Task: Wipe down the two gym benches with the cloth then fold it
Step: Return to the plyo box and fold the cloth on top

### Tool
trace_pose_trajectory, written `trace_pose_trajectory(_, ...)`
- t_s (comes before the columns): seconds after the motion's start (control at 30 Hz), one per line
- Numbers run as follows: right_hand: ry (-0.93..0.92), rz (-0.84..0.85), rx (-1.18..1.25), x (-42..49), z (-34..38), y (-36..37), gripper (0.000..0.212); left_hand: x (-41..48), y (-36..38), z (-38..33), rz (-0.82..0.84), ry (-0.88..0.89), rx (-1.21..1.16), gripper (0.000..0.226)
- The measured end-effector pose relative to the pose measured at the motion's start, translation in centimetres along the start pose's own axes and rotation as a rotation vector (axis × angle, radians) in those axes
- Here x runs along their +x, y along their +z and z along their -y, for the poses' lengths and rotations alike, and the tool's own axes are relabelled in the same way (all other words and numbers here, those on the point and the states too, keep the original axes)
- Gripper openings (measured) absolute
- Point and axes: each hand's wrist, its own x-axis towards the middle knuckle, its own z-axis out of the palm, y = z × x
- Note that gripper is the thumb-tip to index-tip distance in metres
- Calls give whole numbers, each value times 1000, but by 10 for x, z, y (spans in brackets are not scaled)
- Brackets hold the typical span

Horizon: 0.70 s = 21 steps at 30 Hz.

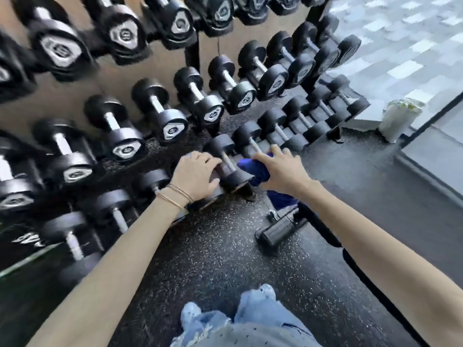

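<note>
Soft cloth (253, 169), seemingly rubber dumbbells (172, 126), speckled floor (213, 259)

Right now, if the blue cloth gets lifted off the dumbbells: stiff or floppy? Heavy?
Probably floppy: the blue cloth bunches under the right hand and its tail droops below. Likely light, since one hand alone holds it. Its soft folds suggest it won't roll.
</note>
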Motion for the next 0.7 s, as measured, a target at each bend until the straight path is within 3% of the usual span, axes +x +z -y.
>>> trace_pose_trajectory(0.37,-452,43,-59,42,250,22,67,-211,8,162,-2,-459,58,53)
trace_pose_trajectory(0.7,-770,45,-157,57,429,36,67,-355,13,252,30,-771,65,51)
